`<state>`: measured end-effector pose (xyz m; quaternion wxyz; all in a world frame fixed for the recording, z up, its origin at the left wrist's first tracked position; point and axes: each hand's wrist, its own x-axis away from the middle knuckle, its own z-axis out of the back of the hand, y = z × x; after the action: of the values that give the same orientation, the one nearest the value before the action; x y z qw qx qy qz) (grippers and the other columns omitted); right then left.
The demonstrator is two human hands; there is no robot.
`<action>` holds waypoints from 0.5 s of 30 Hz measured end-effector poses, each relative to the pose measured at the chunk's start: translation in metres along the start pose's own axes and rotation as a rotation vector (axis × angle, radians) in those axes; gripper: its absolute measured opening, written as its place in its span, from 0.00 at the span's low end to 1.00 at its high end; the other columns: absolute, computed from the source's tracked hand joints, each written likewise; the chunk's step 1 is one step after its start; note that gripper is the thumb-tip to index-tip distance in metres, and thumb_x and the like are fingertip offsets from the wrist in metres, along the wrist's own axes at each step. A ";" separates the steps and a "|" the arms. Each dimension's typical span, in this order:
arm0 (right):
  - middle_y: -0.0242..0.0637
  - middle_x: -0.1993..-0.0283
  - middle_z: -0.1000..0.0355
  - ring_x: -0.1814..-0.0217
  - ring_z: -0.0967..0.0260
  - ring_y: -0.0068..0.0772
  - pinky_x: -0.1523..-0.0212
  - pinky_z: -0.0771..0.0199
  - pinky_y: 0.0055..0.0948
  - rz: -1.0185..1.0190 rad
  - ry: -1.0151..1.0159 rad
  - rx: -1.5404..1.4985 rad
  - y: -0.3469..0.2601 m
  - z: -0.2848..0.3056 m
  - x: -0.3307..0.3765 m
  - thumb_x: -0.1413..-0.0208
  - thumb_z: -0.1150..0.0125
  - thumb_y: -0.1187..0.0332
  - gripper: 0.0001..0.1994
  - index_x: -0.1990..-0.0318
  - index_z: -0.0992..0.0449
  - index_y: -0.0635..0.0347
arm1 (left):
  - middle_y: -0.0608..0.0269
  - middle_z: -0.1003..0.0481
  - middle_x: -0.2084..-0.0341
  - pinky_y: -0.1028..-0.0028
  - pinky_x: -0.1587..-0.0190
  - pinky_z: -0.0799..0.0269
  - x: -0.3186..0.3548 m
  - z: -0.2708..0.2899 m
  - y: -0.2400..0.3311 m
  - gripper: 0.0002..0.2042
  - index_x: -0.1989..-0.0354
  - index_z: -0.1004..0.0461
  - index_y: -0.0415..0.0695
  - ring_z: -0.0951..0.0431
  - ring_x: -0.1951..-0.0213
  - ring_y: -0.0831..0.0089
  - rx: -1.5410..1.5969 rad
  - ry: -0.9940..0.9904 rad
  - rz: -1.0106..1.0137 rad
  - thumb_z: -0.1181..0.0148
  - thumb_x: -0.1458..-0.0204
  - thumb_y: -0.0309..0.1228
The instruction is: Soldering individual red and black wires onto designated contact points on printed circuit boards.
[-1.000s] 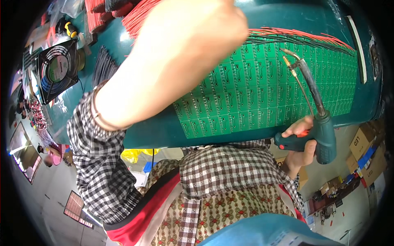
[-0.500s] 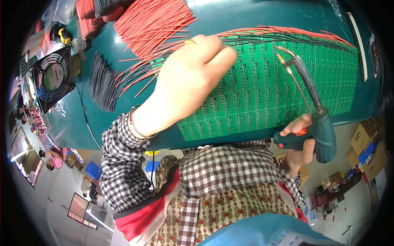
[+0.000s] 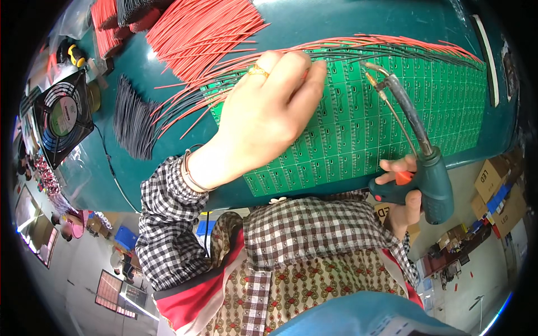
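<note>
The teal table [image 3: 347, 18] is carrying green circuit boards [image 3: 347, 131]. My left grip [image 3: 266, 115] is blocking some, fingers [image 3: 288, 71] bunched; I cannot tell if it is pinching anything. Red wires [image 3: 202, 33] are lying beyond. My right grip [image 3: 409, 208] is clasping a soldering gun [image 3: 436, 189] by the near edge. Leftward, a fan [image 3: 63, 115] is standing near black wires [image 3: 133, 120].

The person shows two hands, one left hand [image 3: 263, 115] and one right hand [image 3: 413, 205], with one gold ring [image 3: 258, 70] and one soldering gun [image 3: 438, 187]. One table [image 3: 358, 18] bears one loose red wire heap [image 3: 204, 31], one loose black wire heap [image 3: 133, 120], one mixed red-and-black wire row [image 3: 400, 47] and one fan [image 3: 63, 116]. The green circuit boards [image 3: 342, 137] number in the dozens, partly covered, so their exact count cannot be told.
</note>
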<state>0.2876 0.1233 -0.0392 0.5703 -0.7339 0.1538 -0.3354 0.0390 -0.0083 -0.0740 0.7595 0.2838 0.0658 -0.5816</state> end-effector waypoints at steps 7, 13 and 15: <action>0.45 0.53 0.29 0.50 0.28 0.47 0.62 0.20 0.36 -0.053 -0.008 -0.006 -0.005 -0.003 0.002 0.50 0.36 0.49 0.35 0.43 0.38 0.70 | 0.64 0.28 0.68 0.77 0.71 0.30 0.003 0.001 -0.001 0.18 0.62 0.22 0.39 0.28 0.70 0.72 -0.008 0.012 -0.045 0.40 0.67 0.19; 0.47 0.57 0.31 0.54 0.27 0.47 0.65 0.19 0.34 -0.068 -0.012 0.116 -0.012 -0.008 0.003 0.47 0.41 0.51 0.33 0.46 0.40 0.74 | 0.64 0.27 0.69 0.77 0.72 0.29 0.000 0.002 0.001 0.17 0.63 0.23 0.39 0.27 0.70 0.72 -0.017 -0.056 0.003 0.39 0.67 0.19; 0.47 0.57 0.31 0.54 0.27 0.46 0.65 0.19 0.35 -0.075 -0.010 0.127 -0.013 -0.010 0.004 0.47 0.41 0.50 0.34 0.46 0.40 0.74 | 0.62 0.34 0.70 0.77 0.74 0.31 0.001 -0.003 -0.005 0.15 0.64 0.27 0.39 0.30 0.72 0.70 -0.002 0.017 -0.069 0.42 0.65 0.24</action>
<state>0.2818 0.1173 -0.0244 0.6035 -0.7032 0.1018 -0.3618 0.0355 -0.0083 -0.0782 0.7388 0.2855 0.0826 -0.6049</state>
